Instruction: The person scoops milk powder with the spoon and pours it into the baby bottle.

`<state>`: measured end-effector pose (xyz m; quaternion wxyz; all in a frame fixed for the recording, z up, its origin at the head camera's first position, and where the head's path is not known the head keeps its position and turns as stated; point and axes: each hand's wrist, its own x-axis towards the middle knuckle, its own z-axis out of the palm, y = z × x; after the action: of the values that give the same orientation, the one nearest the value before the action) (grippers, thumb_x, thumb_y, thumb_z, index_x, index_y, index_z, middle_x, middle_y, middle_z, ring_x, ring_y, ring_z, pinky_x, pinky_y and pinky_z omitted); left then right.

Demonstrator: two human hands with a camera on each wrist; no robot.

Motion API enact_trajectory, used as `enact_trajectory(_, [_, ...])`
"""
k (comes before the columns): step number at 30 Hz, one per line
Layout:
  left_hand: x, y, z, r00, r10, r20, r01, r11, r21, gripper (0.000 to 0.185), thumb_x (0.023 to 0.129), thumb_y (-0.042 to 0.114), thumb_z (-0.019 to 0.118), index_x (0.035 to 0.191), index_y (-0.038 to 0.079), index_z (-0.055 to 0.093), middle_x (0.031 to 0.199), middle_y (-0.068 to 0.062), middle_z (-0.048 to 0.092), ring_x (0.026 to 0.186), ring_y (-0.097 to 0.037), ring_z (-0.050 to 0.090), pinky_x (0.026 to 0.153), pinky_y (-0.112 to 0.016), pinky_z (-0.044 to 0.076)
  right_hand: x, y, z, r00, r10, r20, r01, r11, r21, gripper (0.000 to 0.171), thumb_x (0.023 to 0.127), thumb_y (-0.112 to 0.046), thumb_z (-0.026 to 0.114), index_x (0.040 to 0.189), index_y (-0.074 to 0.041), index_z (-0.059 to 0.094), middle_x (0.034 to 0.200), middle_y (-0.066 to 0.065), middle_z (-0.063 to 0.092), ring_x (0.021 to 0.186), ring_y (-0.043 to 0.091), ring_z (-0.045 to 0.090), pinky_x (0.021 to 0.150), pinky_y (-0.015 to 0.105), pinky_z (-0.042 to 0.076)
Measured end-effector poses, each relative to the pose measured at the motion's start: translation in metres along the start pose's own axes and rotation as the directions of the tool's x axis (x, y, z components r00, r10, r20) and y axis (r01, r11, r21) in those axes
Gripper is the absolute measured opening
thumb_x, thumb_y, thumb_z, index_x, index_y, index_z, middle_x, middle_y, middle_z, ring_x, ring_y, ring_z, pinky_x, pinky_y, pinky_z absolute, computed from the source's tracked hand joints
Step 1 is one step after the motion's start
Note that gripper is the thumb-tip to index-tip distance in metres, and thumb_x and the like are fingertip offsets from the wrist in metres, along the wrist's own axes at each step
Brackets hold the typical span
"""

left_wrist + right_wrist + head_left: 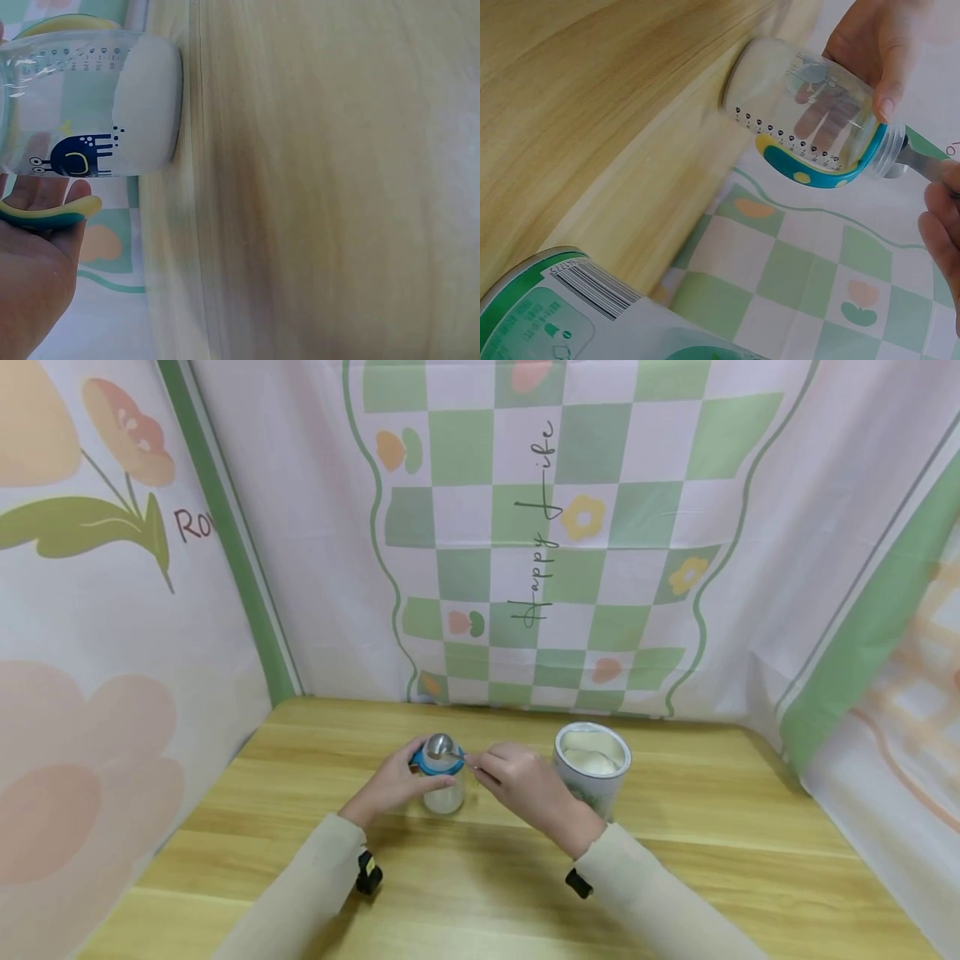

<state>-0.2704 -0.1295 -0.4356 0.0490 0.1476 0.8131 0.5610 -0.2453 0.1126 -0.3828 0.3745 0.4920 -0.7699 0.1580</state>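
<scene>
While left hand (395, 782) grips the bottle (442, 781) just left of the open can (591, 766), right hand (517, 781) pinching a spoon (442, 746) over its mouth (some powder already inside), probably mid-scooping, more perhaps left.

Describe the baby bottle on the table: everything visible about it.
The baby bottle is clear, plastic by its look, with printed measuring marks, a dark blue cartoon figure, and teal and yellow handles below an open threaded neck. White powder fills its bottom. It stands upright on the wooden table, left of an open tin. The left hand holds its side; the right hand holds a metal spoon over its mouth.
</scene>
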Motion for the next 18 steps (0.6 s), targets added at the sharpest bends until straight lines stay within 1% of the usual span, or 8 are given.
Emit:
enact_trajectory(3, [-0.0001,0.0002,-0.0003,1.0,-0.002,0.002,0.002,1.0,0.001,0.072,0.086,0.033,0.082,0.148,0.025,0.046,0.13,0.0,0.06,0.118,-0.02,0.057,0.102,-0.048,0.044,-0.0009,0.0007,0.0017,1.0,-0.015,-0.019,0.014,1.0,-0.019,0.018,0.08,-0.003,0.084,0.095,-0.006,0.076,0.084,0.002,0.071,0.073,0.012,0.068,0.064,0.019,0.055])
enact_trajectory(6, [0.0003,-0.0001,-0.0003,1.0,-0.007,0.003,0.007,1.0,0.003,0.074,0.086,0.034,0.082,0.149,0.025,0.045,0.131,0.0,0.06,0.118,-0.02,0.057,0.103,-0.048,0.044,-0.0016,0.0012,0.0029,1.0,-0.013,-0.017,0.012,0.999,-0.035,0.018,0.081,-0.005,0.083,0.097,-0.007,0.077,0.084,0.002,0.071,0.073,0.012,0.068,0.064,0.019,0.055])
enact_trajectory(12, [-0.0008,0.0005,-0.0002,1.0,-0.012,-0.001,0.012,1.0,0.004,0.073,0.086,0.033,0.082,0.149,0.025,0.045,0.13,0.0,0.061,0.117,-0.02,0.057,0.102,-0.048,0.044,-0.0006,0.0002,0.0023,1.0,0.012,-0.001,-0.012,1.0,-0.024,0.015,0.083,-0.005,0.082,0.096,-0.006,0.076,0.085,0.002,0.072,0.074,0.012,0.069,0.065,0.02,0.055])
enact_trajectory(18, [-0.0009,0.0018,0.0009,1.0,-0.006,-0.006,0.006,1.0,0.007,0.071,0.087,0.032,0.082,0.148,0.025,0.046,0.131,-0.001,0.06,0.118,-0.021,0.057,0.101,-0.05,0.044,0.0005,-0.0001,0.0013,1.0,0.016,-0.002,-0.016,1.0,-0.02,0.016,0.081,-0.005,0.083,0.096,-0.007,0.076,0.085,0.002,0.073,0.076,0.013,0.069,0.066,0.021,0.056])
